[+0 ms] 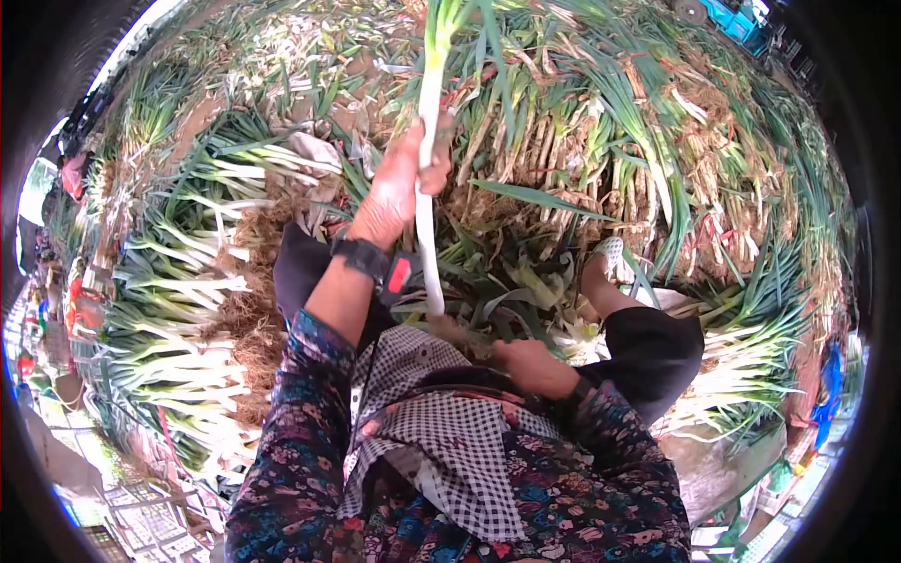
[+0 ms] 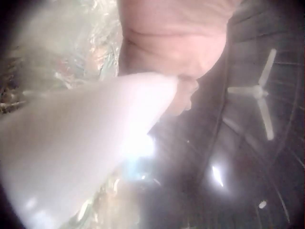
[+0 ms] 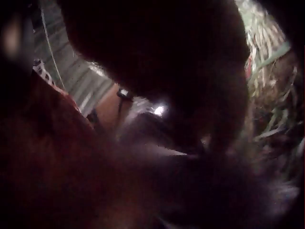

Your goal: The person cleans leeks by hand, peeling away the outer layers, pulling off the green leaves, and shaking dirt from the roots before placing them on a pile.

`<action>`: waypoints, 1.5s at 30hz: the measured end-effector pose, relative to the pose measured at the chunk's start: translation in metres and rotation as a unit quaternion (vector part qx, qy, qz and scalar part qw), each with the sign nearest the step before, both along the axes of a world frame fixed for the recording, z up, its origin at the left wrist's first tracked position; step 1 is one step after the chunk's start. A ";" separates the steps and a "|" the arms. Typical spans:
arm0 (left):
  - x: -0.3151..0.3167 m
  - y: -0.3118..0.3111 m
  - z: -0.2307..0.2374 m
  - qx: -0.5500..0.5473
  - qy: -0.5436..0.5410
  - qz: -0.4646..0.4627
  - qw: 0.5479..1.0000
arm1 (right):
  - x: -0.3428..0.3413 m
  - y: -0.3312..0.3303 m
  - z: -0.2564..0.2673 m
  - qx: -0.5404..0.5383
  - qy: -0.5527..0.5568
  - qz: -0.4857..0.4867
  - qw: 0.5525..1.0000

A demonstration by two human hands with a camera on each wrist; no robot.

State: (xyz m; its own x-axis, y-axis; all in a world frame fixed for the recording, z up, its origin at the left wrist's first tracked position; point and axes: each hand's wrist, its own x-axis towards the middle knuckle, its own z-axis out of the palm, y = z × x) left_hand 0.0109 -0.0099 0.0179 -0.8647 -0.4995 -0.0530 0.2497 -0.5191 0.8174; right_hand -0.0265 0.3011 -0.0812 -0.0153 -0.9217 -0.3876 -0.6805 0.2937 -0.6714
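My left hand [image 1: 396, 178] grips a long green onion [image 1: 428, 246] around its white stalk. The green leaves point away from me, and the root end comes down toward my lap. In the left wrist view the pale stalk [image 2: 90, 138] looms large and blurred below the hand [image 2: 171, 43]. My right hand [image 1: 537, 367] is curled at the root end, where the brown roots [image 1: 456, 329] stretch sideways to its fingertips. The right wrist view is mostly dark and hides what lies between those fingers.
Trimmed green onions [image 1: 188, 347] lie in a row on the left, roots inward. A large pile of untrimmed ones [image 1: 610, 141] spreads ahead. More white stalks [image 1: 741, 371] lie at the right. Loose leaves [image 1: 507, 291] cover the ground between my legs, by a checked apron [image 1: 460, 460].
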 end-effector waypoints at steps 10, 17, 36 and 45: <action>-0.005 0.037 0.020 -0.023 0.063 0.263 0.963 | -0.010 -0.066 0.032 -0.200 -0.087 -0.257 0.941; 0.152 -0.213 0.000 -0.612 -0.201 0.312 0.699 | -0.043 -0.061 -0.057 -0.139 -0.206 -0.282 0.927; 0.048 -0.052 -0.034 0.031 -0.216 0.105 0.970 | -0.208 -0.282 -0.134 -0.207 -0.101 -0.378 0.896; 0.062 -0.056 -0.023 0.049 -0.203 0.082 0.974 | -0.268 -0.381 -0.161 -0.111 -0.333 -0.598 0.720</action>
State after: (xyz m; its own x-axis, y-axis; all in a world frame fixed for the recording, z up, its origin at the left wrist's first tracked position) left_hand 0.0725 -0.0657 -0.0053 -0.6709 -0.6047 -0.4291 0.0017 -0.5800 0.8146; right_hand -0.2942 -0.0799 -0.2421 -0.7289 -0.4445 -0.5207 0.4649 0.2370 -0.8531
